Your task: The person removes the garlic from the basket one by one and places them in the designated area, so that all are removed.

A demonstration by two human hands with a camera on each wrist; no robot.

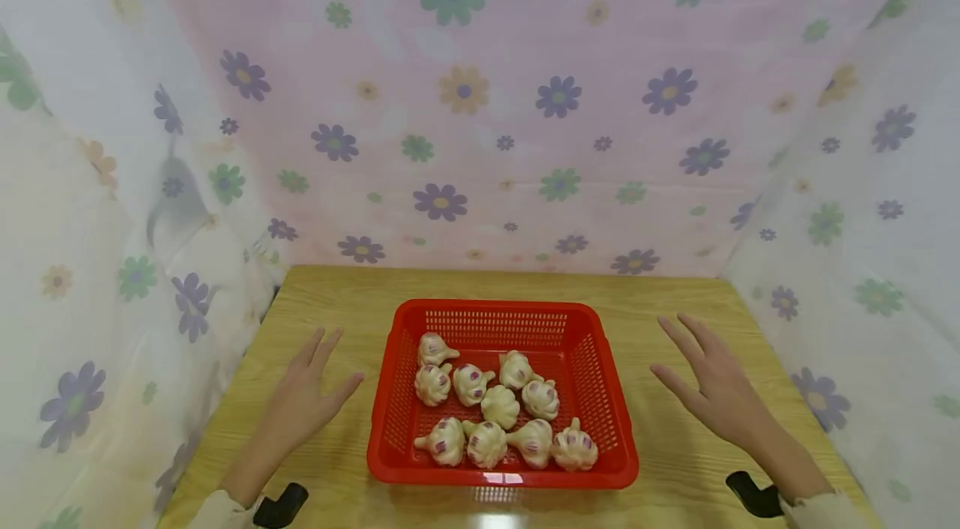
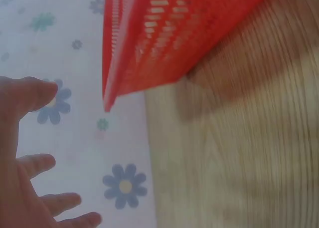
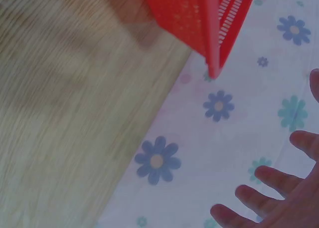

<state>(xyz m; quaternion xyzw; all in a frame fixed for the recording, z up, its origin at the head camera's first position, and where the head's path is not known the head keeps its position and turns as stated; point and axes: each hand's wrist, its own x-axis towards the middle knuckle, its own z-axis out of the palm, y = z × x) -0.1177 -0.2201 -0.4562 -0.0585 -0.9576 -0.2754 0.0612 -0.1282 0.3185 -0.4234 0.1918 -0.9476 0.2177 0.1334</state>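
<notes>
A red plastic basket [image 1: 618, 437] with slotted walls stands in the middle of the wooden table. Several garlic bulbs [image 1: 500, 406], whitish with purple patches, lie inside it, most of them toward the left and the near wall. To the basket's left my left hand [image 1: 296, 404] is held apart from it, fingers extended and thumb spread. My right hand [image 1: 712, 387] mirrors this on the other side, also empty and away from the basket. In the left wrist view the spread fingers [image 2: 62, 203] show beside the basket wall; the right wrist view has similar straight fingers [image 3: 264, 203].
The table [image 1: 337, 296] has a light wood grain. Flower-printed cloth [image 1: 495, 129] hangs behind it and along its left and right sides. A black strap piece [image 1: 281, 506] sits at the left wrist, and another [image 1: 753, 496] at the right.
</notes>
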